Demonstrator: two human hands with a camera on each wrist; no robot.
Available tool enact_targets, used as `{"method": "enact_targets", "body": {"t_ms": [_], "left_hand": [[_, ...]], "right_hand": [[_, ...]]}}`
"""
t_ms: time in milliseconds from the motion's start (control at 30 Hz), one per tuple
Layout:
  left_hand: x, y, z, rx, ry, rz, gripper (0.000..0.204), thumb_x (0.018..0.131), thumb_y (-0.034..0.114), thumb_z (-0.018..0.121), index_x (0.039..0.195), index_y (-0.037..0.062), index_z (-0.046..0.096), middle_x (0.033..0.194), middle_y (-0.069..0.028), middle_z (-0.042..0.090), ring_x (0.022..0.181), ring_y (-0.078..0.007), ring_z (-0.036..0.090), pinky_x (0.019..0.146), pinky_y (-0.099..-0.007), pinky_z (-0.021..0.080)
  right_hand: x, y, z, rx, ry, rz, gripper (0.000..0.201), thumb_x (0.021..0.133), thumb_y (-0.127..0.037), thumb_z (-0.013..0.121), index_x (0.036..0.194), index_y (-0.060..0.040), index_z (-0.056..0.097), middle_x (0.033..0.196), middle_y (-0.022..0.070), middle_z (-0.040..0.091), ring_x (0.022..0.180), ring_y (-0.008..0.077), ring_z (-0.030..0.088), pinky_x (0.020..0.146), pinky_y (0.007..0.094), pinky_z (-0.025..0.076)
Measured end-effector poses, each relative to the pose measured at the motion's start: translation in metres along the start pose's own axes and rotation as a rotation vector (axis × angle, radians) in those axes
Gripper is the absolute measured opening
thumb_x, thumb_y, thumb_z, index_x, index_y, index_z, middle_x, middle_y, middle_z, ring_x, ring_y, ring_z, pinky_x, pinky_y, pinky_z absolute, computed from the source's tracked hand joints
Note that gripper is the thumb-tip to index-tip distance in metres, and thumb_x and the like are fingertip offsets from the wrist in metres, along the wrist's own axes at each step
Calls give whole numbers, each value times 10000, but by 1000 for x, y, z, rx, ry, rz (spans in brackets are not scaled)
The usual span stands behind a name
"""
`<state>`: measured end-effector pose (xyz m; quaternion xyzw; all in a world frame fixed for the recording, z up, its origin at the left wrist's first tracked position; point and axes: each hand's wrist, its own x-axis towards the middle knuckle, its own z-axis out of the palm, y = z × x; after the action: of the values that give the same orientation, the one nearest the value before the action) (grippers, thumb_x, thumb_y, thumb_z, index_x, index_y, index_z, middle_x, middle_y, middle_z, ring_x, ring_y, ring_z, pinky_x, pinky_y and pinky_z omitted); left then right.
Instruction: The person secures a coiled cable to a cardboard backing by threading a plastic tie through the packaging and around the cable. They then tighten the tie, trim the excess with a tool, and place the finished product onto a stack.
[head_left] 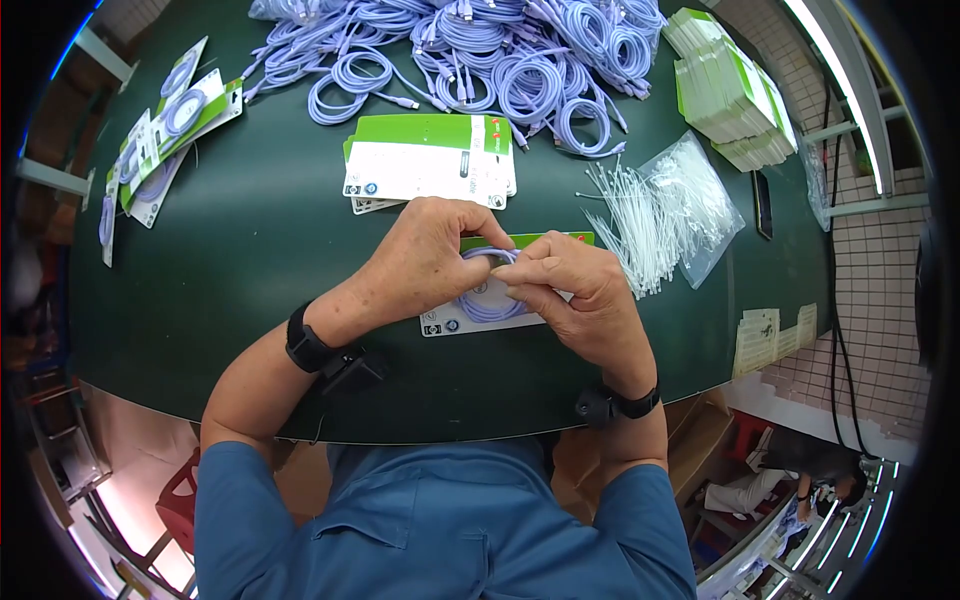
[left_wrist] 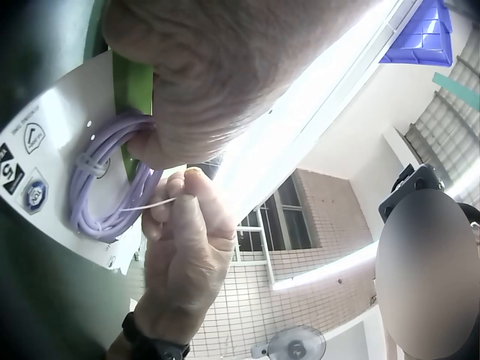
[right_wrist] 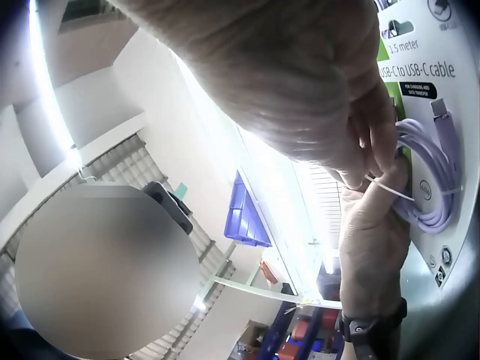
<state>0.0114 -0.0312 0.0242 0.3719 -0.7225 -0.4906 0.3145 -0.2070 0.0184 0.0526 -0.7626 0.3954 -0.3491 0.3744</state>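
Note:
A coil of lilac USB-C cable (head_left: 476,306) lies on a white and green packaging card (left_wrist: 60,105) in front of the person. My left hand (head_left: 425,255) holds the coil against the card, its thumb at the inner side of the loops in the left wrist view. A thin white cable tie (left_wrist: 155,204) runs out from the coil, and my right hand (head_left: 585,285) pinches its end between thumb and forefinger. One band (left_wrist: 91,165) goes round the loops on the coil's other side. In the head view the hands hide part of the coil.
Just beyond the hands lies a small stack of cards (head_left: 420,160). Loose white cable ties (head_left: 630,225) and a clear bag (head_left: 700,215) are at the right, with stacked cards (head_left: 735,95) behind. Many lilac cables (head_left: 530,85) fill the back; carded cables (head_left: 165,140) lie left.

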Motion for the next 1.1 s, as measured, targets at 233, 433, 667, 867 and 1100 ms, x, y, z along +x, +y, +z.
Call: {"method": "enact_targets", "body": {"t_ms": [233,433,667,867,1100], "left_hand": [[-1,6,-6,-21,14,-15,238,773,5,677,974,-24,800,891,-143,785,796,-184,738,743,-314,581],[-3,17,-12,-43,-17,-58,231,788,-6,682,988,-12,798,930,-96,785,843,-137,718,781,-284,572],[-5,25,-18,-28,-37,-58,229,781,-7,674,980,-10,785,928,-101,780,842,-155,722,783,-295,575],[-6,25,-18,-4,-53,-64,231,776,-2,669,981,-8,777,921,-106,777,848,-167,725,786,-303,575],[-6,23,-18,14,-52,-67,243,764,2,660,979,-8,775,923,-107,777,856,-171,726,793,-307,575]], "right_hand": [[-5,2,6,-92,159,-71,284,797,96,801,1040,-50,796,924,76,729,831,220,722,714,328,573],[-6,0,12,-224,280,-246,261,744,105,811,940,-63,773,917,52,724,806,217,669,683,329,539],[-6,-1,14,-302,337,-382,273,760,103,830,826,-104,665,907,32,727,789,208,606,661,309,480],[-5,5,20,-239,373,-372,280,749,99,830,843,-96,653,926,34,734,775,205,577,649,309,460],[-3,8,22,-215,374,-363,274,766,83,835,854,-91,643,927,36,733,766,201,560,644,308,452]]}}
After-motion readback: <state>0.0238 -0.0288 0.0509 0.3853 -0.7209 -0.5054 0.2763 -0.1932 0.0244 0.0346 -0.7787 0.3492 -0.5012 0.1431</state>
